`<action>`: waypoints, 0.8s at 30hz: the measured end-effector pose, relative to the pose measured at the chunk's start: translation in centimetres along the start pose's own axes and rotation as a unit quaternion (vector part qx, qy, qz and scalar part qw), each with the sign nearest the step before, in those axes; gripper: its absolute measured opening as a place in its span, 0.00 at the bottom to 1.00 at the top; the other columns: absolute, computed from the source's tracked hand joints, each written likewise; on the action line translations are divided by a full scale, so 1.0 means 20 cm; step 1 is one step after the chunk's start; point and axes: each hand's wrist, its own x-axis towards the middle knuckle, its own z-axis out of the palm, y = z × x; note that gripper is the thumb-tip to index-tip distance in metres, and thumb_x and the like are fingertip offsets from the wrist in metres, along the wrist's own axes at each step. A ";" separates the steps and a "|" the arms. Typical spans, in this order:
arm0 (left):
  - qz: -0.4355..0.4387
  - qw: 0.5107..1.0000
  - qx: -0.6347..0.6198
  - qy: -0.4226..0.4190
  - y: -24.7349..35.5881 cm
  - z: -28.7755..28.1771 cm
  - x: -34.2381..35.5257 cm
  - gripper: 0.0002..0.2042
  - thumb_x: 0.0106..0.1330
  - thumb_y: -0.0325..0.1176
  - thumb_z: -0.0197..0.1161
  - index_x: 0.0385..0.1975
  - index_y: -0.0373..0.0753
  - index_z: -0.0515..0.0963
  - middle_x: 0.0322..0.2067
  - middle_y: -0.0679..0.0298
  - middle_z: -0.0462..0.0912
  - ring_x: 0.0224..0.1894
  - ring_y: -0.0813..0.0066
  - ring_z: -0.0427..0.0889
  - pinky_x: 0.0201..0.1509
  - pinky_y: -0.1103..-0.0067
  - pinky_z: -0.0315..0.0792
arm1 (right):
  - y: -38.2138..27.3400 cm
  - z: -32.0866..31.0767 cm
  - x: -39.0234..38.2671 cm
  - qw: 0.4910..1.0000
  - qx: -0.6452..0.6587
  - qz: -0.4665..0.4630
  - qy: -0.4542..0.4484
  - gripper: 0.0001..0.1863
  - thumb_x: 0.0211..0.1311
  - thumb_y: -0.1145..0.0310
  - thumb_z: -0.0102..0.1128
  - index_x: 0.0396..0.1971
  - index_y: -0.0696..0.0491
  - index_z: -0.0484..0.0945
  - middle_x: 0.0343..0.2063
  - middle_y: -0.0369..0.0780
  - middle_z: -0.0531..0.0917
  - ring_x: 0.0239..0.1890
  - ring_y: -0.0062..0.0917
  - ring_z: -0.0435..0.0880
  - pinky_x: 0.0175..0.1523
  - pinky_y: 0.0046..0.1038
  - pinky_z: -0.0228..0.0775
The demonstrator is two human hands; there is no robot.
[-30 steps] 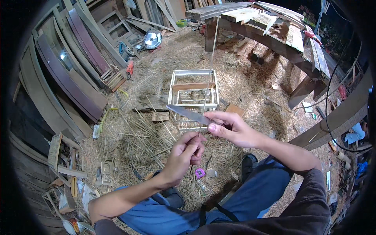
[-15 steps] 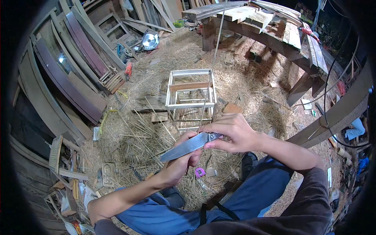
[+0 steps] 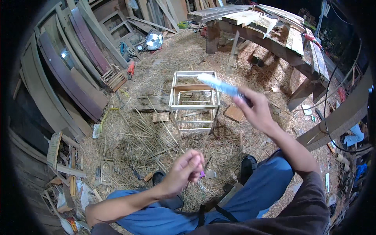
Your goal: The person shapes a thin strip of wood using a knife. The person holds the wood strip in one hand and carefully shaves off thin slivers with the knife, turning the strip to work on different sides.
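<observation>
My right hand (image 3: 253,106) grips a knife (image 3: 219,85) by its dark handle, raised over the right side of a pale wooden slatted frame (image 3: 194,107), the blade blurred and pointing up-left. My left hand (image 3: 185,170) is lower, near my knees, closed in a pinch; what it holds is too indistinct to make out. Behind it, partly hidden, lies a small pink object (image 3: 202,173) on the straw-covered ground. A square wooden offcut (image 3: 234,113) lies right of the frame.
Leaning boards (image 3: 66,78) line the left. A circular saw (image 3: 154,41) and a red power tool (image 3: 131,69) lie behind. A rough timber bench (image 3: 274,33) stands back right, a post with a black cable (image 3: 331,125) at right. Loose sticks (image 3: 145,141) and straw cover the ground.
My right hand with the knife has swung up and right, away from my left hand, which has lowered slightly. The thin upright strip seen earlier between them is no longer clearly visible.
</observation>
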 end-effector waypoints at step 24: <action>0.060 0.997 0.041 0.011 0.06 -0.03 0.13 0.09 0.76 0.33 0.47 0.52 0.42 0.64 0.26 0.73 0.64 0.25 0.87 0.61 0.27 0.86 0.57 | -0.13 0.16 -0.10 0.937 0.211 -0.026 -0.277 0.26 0.63 0.52 0.63 0.54 0.54 0.77 0.30 0.43 0.86 0.31 0.29 0.86 0.37 0.31 0.74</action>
